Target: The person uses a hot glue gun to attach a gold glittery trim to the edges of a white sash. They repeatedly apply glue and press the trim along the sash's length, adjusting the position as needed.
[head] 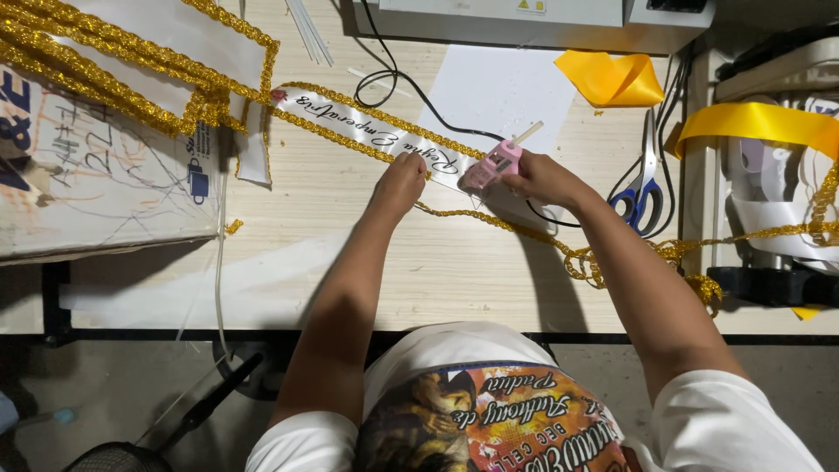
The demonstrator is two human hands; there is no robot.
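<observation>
You were in the middle of fixing trim to a sash. The long white satin ribbon with black script lettering (376, 131) lay slantwise across the pale wooden tabletop (454, 271), and the glittery gold braid trim (489, 223) ran along both of its long edges and trailed off toward your right. Your left hand (400, 179) was closed down on the ribbon's lower edge, fingertips pressing the trim against the fabric; whether it pinched or only pressed, I cannot tell. Your right hand (544, 177) was wrapped around a small pink hot-glue gun (491, 164), a pale glue stick poking out of its back and its black cord looping away across the tabletop. Its nozzle pointed down at the ribbon's edge just beside your left hand.

Judging from this, the glue line was being laid along that lower edge. The next move called for keeping the bead thin and tight to the edge, then pressing the braid onto it before it cooled, with your fingertips kept off the hot glue. The blue-handled scissors (642, 188) lay near your right forearm.
</observation>
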